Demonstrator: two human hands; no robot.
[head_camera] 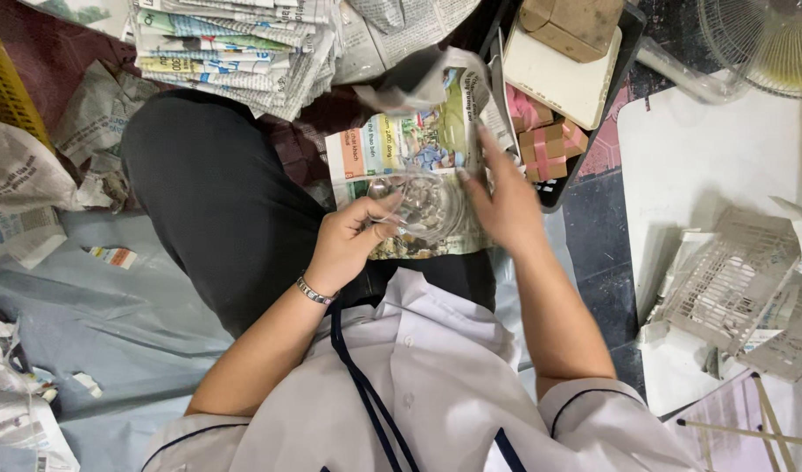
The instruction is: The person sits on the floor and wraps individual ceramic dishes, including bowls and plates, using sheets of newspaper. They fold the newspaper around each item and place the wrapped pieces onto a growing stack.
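My left hand (pixel 353 238) grips a clear drinking glass (pixel 427 205) lying on its side over a colourful newspaper sheet (pixel 414 144) spread on my lap. The fingers curl around the glass's near side. My right hand (pixel 502 197) rests on the sheet just right of the glass, fingers stretched upward along the paper's right edge and touching it. The far end of the sheet curls up and over. A bracelet sits on my left wrist.
A stack of folded newspapers (pixel 239 48) lies ahead. A dark tray (pixel 627 52) with a white board, wooden blocks and pink-taped packs sits at the right. Crumpled paper (pixel 90 122) lies left, a white plastic basket (pixel 725 280) and a fan (pixel 768 39) right.
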